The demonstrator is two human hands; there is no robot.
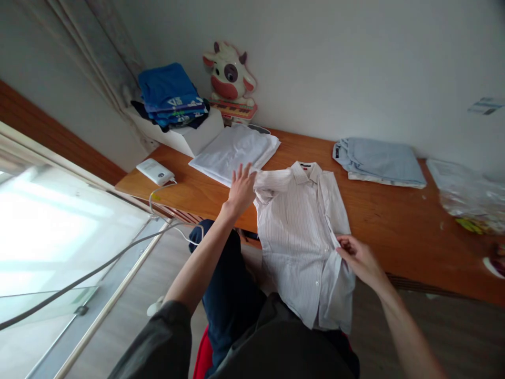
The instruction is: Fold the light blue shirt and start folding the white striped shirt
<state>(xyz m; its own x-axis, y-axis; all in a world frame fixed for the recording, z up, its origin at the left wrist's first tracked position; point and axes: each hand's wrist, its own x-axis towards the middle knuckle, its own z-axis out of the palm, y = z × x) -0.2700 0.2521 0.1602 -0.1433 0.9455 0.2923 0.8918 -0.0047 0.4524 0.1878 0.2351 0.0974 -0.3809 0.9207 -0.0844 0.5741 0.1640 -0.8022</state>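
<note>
A pale striped button-up shirt (292, 231) lies front side up on the wooden table, its collar toward the wall and its lower part hanging over the table edge onto my lap. Beside the folded-over sleeve on the left is my left hand (241, 190), open with its fingers spread; whether it touches the cloth I cannot tell. My right hand (357, 258) pinches the shirt's front edge on the right side, lifting it a little. Some buttons show down the front.
Folded white cloth (236, 150) and a white power bank (155, 171) with a cable are on the left. Blue folded clothes (171, 95) sit on a white box near a cow toy piano (229, 79). Folded light-blue shirts (381, 160) and plastic bags (469, 189) lie right.
</note>
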